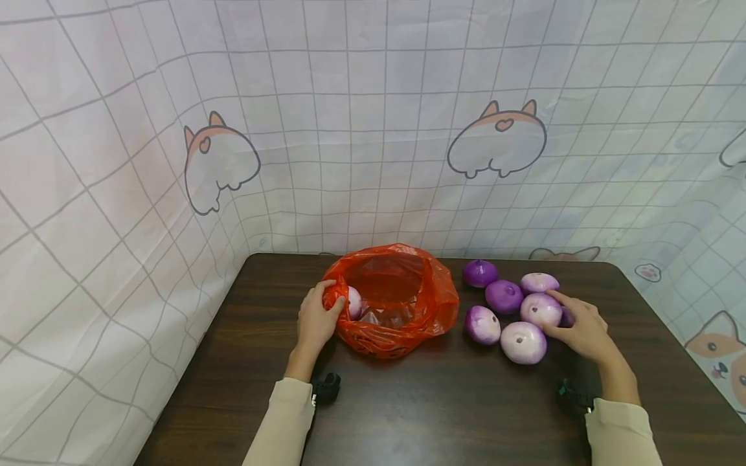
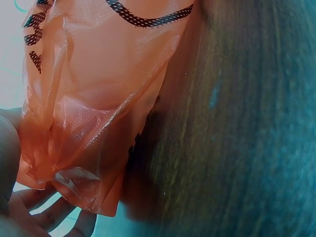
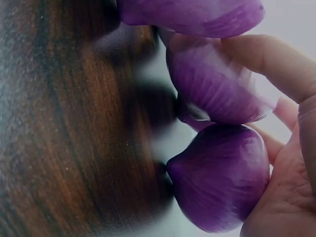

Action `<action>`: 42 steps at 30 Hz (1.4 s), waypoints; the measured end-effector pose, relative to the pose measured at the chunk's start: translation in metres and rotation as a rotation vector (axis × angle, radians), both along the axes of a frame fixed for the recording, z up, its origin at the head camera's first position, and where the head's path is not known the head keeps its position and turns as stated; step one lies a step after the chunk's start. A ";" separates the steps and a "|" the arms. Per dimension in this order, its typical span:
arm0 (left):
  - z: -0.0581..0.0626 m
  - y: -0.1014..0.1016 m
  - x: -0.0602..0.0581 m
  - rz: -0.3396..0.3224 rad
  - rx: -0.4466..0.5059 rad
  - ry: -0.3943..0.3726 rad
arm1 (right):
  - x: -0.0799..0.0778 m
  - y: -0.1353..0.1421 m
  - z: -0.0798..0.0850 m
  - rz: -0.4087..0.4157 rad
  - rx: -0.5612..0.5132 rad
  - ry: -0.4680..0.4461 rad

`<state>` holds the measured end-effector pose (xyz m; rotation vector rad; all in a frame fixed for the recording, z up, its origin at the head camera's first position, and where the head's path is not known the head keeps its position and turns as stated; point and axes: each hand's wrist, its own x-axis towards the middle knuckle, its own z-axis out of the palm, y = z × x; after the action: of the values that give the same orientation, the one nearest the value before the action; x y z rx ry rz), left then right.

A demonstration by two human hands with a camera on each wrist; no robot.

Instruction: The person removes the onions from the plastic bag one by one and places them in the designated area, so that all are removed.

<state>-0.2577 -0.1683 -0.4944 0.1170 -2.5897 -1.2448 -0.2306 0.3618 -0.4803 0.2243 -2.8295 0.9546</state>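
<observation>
A red plastic bag (image 1: 431, 304) stands with its mouth spread wide. My left hand (image 1: 316, 321) grips its left rim, where the film is bunched; the left wrist view shows the fingers (image 2: 52, 212) behind the film. One purple onion (image 1: 354, 303) lies inside the bag by that rim. At the right, my right hand (image 1: 585, 327) holds a pale purple onion (image 1: 539, 309), thumb on the near side and fingers on the far side. Another onion (image 3: 222, 180) sits against the palm, in the right wrist view. What the farther fingers touch there is hidden.
Several more onions cluster left of and around the right hand: a pale one in front (image 1: 523, 343), a two-toned one (image 1: 482, 325), and darker ones (image 1: 504, 296) behind. They rest on a dark wooden table (image 1: 431, 401). A grid-patterned cloth (image 1: 373, 162) hangs behind.
</observation>
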 end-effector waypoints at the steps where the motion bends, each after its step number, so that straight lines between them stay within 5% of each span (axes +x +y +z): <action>1: 0.000 0.000 0.000 -0.001 0.000 0.000 | 0.000 0.000 0.000 0.001 0.003 0.000; 28: -0.001 0.000 0.000 -0.003 0.009 -0.001 | 0.003 0.003 0.007 -0.005 -0.016 -0.075; 34: 0.000 0.000 0.000 -0.002 0.008 -0.001 | 0.004 0.000 0.015 -0.009 -0.154 0.010; 42: 0.000 0.000 0.001 -0.006 0.020 0.004 | 0.007 -0.021 0.033 -0.148 -0.293 0.178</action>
<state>-0.2570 -0.1686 -0.4941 0.1104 -2.5765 -1.2723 -0.2232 0.3406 -0.4472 0.0607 -2.4698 1.2302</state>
